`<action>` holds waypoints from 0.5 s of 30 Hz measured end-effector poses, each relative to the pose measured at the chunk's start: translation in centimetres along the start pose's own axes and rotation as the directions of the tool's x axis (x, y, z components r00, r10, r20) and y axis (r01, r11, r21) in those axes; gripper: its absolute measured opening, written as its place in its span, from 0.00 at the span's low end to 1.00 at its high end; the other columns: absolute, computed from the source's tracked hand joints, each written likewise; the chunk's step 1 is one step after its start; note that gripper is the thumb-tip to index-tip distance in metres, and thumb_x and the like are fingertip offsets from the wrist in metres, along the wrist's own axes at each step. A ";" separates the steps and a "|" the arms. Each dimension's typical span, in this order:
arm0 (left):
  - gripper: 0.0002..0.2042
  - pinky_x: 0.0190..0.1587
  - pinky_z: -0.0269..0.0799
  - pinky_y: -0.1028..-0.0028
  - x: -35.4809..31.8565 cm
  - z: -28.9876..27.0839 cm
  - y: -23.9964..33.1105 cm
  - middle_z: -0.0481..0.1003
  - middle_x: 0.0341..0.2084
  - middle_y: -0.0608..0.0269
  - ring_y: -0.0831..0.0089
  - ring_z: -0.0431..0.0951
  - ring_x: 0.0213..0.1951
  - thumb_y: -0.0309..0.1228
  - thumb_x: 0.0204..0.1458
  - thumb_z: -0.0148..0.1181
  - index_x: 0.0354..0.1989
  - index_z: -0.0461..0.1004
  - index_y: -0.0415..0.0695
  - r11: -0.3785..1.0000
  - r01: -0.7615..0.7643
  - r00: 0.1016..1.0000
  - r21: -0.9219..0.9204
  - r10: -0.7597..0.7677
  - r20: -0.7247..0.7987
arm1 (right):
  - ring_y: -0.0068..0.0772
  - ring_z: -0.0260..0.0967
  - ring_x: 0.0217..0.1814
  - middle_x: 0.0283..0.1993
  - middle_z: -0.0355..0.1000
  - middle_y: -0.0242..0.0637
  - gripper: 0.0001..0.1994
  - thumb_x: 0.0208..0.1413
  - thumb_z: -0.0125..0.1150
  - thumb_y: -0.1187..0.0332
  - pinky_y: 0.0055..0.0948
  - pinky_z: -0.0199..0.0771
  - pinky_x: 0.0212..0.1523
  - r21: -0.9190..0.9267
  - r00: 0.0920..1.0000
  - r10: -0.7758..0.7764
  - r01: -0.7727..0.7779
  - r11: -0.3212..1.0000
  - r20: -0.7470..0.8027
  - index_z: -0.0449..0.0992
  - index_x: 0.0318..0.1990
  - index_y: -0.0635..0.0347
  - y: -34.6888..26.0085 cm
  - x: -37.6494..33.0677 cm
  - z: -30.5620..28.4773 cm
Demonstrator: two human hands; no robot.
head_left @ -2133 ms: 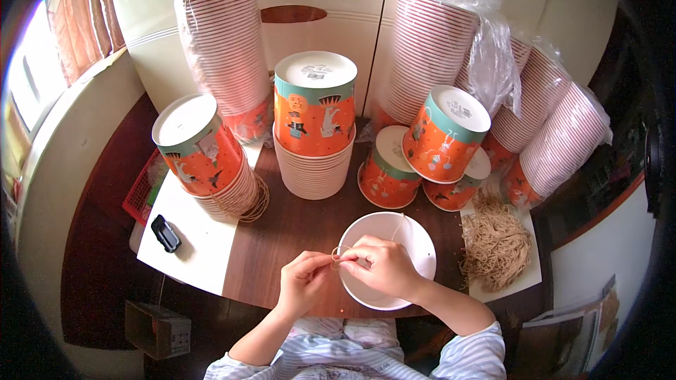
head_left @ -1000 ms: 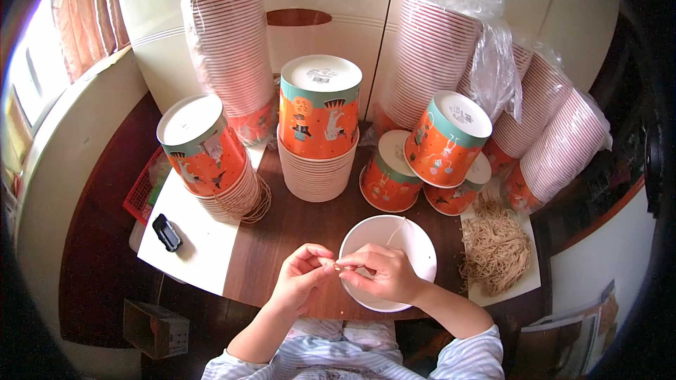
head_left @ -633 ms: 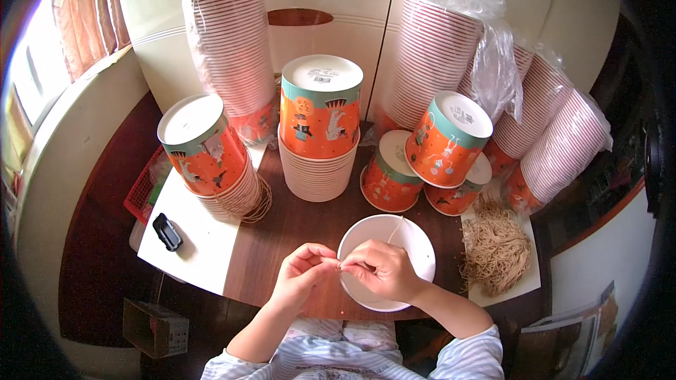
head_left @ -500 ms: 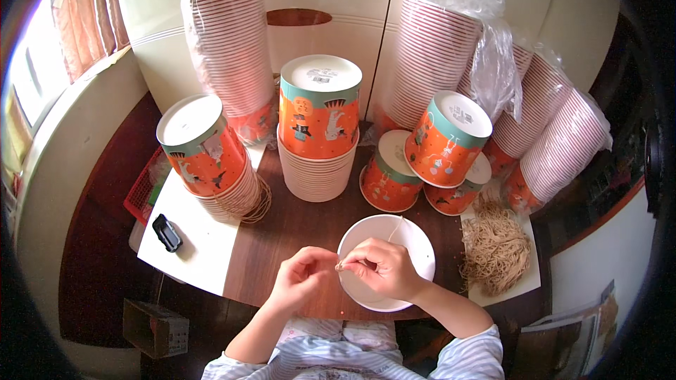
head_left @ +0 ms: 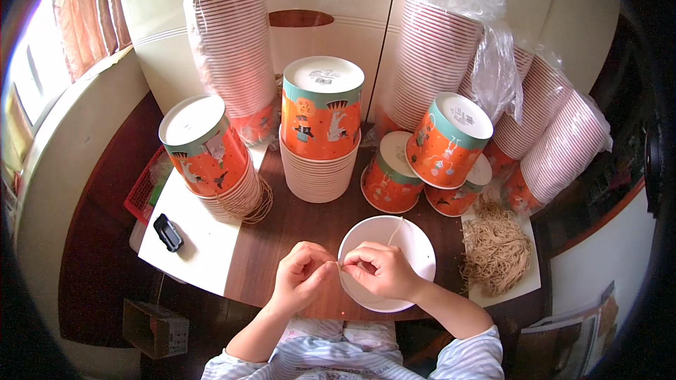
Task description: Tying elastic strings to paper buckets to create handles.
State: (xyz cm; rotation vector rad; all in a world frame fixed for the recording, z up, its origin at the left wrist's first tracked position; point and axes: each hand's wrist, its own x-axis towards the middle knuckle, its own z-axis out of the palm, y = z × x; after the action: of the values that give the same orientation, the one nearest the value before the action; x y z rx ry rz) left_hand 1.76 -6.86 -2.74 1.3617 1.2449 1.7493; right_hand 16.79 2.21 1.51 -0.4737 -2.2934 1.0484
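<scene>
A white paper bucket (head_left: 427,248) stands mouth up at the table's near edge. Across its inside, from the far rim, runs a thin tan string (head_left: 396,231) toward my fingers. Over the bucket's left side, my right hand (head_left: 384,272) pinches the string between thumb and fingertips. My left hand (head_left: 299,280), just left of the rim, is closed in a pinch on the same string, its fingertips nearly touching the right hand's. The short piece between the two pinches is too small to make out fully.
A heap of tan strings (head_left: 498,253) lies at the right. Behind the bucket stand upturned orange-and-green buckets (head_left: 322,123), some on nested stacks. Tall plastic-wrapped stacks (head_left: 436,63) line the back. A black tray (head_left: 167,232) sits on the white board (head_left: 201,257) at left.
My left hand's fingers have curled in and its thumb now presses against them at the string. The right hand has barely moved. The view has shifted slightly.
</scene>
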 end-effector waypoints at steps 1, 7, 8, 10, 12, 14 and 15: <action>0.02 0.31 0.62 0.83 -0.1 -0.2 0.1 0.69 0.28 0.62 0.78 0.68 0.30 0.20 0.44 0.56 0.26 0.70 0.37 1.000 0.000 1.000 0.004 0.000 -0.003 | 0.18 0.63 0.19 0.23 0.68 0.31 0.03 0.44 0.60 0.74 0.18 0.61 0.19 0.008 1.000 0.016 -0.016 1.000 0.012 0.73 0.28 0.61 -0.2 0.1 0.0; 0.01 0.33 0.62 0.85 -0.2 -0.6 -0.1 0.68 0.27 0.66 0.83 0.66 0.31 0.20 0.48 0.54 0.28 0.68 0.36 0.971 0.121 0.991 -0.208 -0.129 -0.027 | 0.17 0.59 0.17 0.22 0.67 0.29 0.02 0.43 0.59 0.75 0.18 0.58 0.17 0.036 1.000 0.023 -0.023 0.999 0.008 0.72 0.26 0.60 -0.2 -0.1 -0.2; 0.01 0.33 0.62 0.85 -0.3 -0.7 -0.2 0.68 0.27 0.67 0.84 0.66 0.30 0.20 0.48 0.54 0.28 0.68 0.37 0.939 0.181 0.979 -0.292 -0.200 -0.039 | 0.17 0.59 0.17 0.22 0.67 0.29 0.02 0.43 0.59 0.75 0.18 0.58 0.17 0.037 1.000 0.022 -0.022 0.999 0.009 0.72 0.26 0.60 -0.2 -0.1 -0.2; 0.01 0.33 0.62 0.85 -0.3 -0.9 -0.3 0.68 0.27 0.68 0.84 0.66 0.30 0.20 0.48 0.54 0.28 0.68 0.37 0.897 0.236 0.962 -0.374 -0.271 -0.044 | 0.17 0.58 0.17 0.22 0.66 0.29 0.02 0.42 0.59 0.75 0.18 0.58 0.17 0.045 1.000 -0.004 0.004 0.999 0.002 0.72 0.25 0.60 -0.2 -0.1 -0.1; 0.01 0.34 0.62 0.84 -0.3 -1.1 -0.4 0.68 0.26 0.68 0.85 0.66 0.29 0.20 0.48 0.54 0.27 0.68 0.38 0.883 0.259 0.952 -0.392 -0.302 -0.054 | 0.17 0.59 0.17 0.21 0.66 0.29 0.02 0.43 0.59 0.75 0.18 0.58 0.18 0.035 1.000 -0.013 0.013 0.999 0.014 0.72 0.25 0.61 -0.2 0.0 -0.2; 0.01 0.34 0.62 0.84 -0.3 -1.2 -0.5 0.68 0.26 0.68 0.84 0.66 0.29 0.20 0.48 0.54 0.27 0.68 0.37 0.889 0.247 0.954 -0.385 -0.292 -0.063 | 0.17 0.59 0.17 0.21 0.66 0.29 0.02 0.43 0.59 0.75 0.18 0.59 0.18 0.027 0.999 -0.023 0.023 0.999 0.027 0.72 0.25 0.61 -0.2 0.0 -0.2; 0.01 0.34 0.62 0.84 -0.3 -1.3 -0.5 0.68 0.26 0.68 0.84 0.66 0.29 0.20 0.48 0.54 0.27 0.69 0.37 0.895 0.235 0.957 -0.378 -0.282 -0.072 | 0.24 0.64 0.20 0.22 0.68 0.33 0.03 0.43 0.58 0.73 0.22 0.63 0.20 0.016 0.998 0.010 -0.011 1.000 0.059 0.72 0.26 0.61 -0.2 0.0 -0.2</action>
State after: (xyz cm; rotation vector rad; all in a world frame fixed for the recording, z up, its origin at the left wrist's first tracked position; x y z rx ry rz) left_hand 0.58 -7.36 -3.40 0.8410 1.0400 1.7846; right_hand 16.95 2.19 1.80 -0.4538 -2.3348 1.0989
